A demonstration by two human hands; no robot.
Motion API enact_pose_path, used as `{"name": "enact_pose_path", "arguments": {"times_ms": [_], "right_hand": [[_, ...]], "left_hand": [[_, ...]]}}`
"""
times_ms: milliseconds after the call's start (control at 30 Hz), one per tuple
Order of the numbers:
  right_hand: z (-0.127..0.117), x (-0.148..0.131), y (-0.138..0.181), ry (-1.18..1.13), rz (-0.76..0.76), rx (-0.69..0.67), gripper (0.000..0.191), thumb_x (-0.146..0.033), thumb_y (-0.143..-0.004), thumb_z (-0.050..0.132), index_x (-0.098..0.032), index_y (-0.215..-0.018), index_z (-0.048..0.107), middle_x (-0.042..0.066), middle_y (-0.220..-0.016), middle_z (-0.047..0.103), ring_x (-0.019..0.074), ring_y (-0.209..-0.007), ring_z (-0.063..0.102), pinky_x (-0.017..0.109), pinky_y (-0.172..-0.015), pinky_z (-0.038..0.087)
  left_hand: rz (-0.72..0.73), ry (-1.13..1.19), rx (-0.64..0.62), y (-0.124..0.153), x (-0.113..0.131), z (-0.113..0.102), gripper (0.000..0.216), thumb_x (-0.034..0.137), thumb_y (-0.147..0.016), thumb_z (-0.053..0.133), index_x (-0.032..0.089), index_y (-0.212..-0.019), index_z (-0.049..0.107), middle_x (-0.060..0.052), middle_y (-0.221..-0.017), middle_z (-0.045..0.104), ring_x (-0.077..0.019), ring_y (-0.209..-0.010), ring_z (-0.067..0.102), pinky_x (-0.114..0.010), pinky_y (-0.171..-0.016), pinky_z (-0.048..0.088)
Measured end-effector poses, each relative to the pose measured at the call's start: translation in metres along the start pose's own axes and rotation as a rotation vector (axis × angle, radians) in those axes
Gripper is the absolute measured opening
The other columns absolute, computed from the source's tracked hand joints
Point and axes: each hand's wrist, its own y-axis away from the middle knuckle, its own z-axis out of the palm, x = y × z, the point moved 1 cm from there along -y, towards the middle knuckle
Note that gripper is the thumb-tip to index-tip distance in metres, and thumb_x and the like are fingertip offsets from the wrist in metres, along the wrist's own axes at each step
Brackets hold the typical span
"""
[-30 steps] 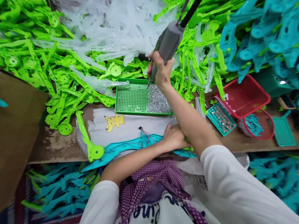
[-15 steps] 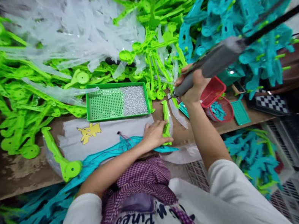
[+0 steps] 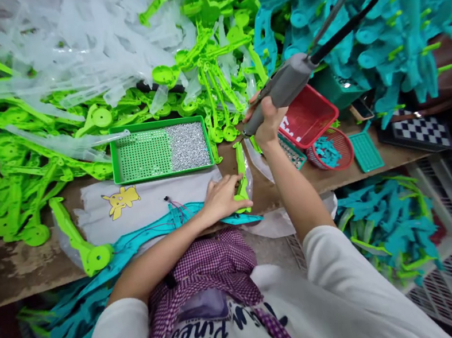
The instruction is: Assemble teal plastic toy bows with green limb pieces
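Observation:
My right hand [image 3: 264, 120] is closed round a grey electric screwdriver [image 3: 282, 89] hanging on a black cable, its tip pointing down-left above the bench. My left hand [image 3: 222, 197] rests on the bench with fingers curled onto a green plastic piece [image 3: 241, 175] lying beside a teal plastic part [image 3: 162, 228] with thin wires. A green tray [image 3: 160, 150] half filled with small silver screws sits just beyond.
Heaps of green [image 3: 15, 142], clear [image 3: 80, 37] and teal [image 3: 354, 1] plastic parts crowd the back of the wooden bench [image 3: 19, 263]. A red basket [image 3: 308, 116], a round red basket [image 3: 331, 150] and a small teal tray [image 3: 365, 151] stand at right. Crates sit below right.
My right hand has carried the screwdriver from the screw tray to the right, then slightly back left. My left hand shifted onto the green piece. The view swung right.

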Motion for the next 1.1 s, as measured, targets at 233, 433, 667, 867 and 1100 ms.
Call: {"name": "enact_pose_path", "arguments": {"times_ms": [233,433,667,867,1100], "right_hand": [[0.004,0.005,0.006,-0.01,-0.051,-0.006,0.056,-0.082,-0.071,0.056,-0.027,-0.067,0.048,-0.006,-0.051,0.046,0.0136,-0.04,0.051,0.03,-0.042,0.042],[0.006,-0.01,0.0,-0.064,-0.003,-0.06,0.058,-0.083,-0.067,0.063,-0.026,-0.069,0.054,-0.008,-0.048,0.046,0.0114,-0.036,0.049,0.026,-0.037,0.038],[0.117,-0.051,0.004,-0.234,-0.054,-0.214,0.064,-0.09,-0.071,0.051,-0.027,-0.076,0.059,-0.004,-0.055,0.051,0.0128,-0.042,0.052,0.03,-0.041,0.043],[0.202,-0.013,0.02,-0.057,0.055,-0.456,0.062,-0.087,-0.079,0.044,-0.027,-0.078,0.061,-0.002,-0.057,0.052,0.0157,-0.053,0.057,0.034,-0.056,0.052],[0.204,0.005,0.018,-0.112,0.057,-0.432,0.062,-0.087,-0.078,0.044,-0.028,-0.081,0.064,-0.003,-0.055,0.05,0.017,-0.05,0.057,0.035,-0.052,0.051]], "left_hand": [[-0.029,0.02,-0.028,0.0,0.002,-0.002,0.073,0.05,-0.085,0.075,0.023,-0.145,0.045,-0.008,-0.134,0.062,-0.0301,-0.125,0.06,-0.043,-0.105,0.037],[-0.008,0.038,-0.027,0.002,0.001,-0.002,0.073,0.05,-0.086,0.073,0.021,-0.146,0.043,-0.009,-0.136,0.061,-0.029,-0.129,0.057,-0.042,-0.106,0.036],[0.017,0.066,-0.009,0.002,-0.001,0.0,0.071,0.051,-0.083,0.076,0.021,-0.141,0.048,-0.01,-0.135,0.062,-0.0312,-0.128,0.057,-0.043,-0.104,0.037],[0.069,0.061,0.035,0.002,-0.006,0.005,0.064,0.051,-0.083,0.075,0.017,-0.133,0.052,-0.013,-0.138,0.061,-0.0331,-0.127,0.057,-0.042,-0.098,0.04],[0.088,0.081,0.05,0.002,-0.008,0.009,0.06,0.051,-0.084,0.075,0.014,-0.127,0.056,-0.015,-0.133,0.064,-0.0335,-0.121,0.06,-0.043,-0.098,0.041]]}}
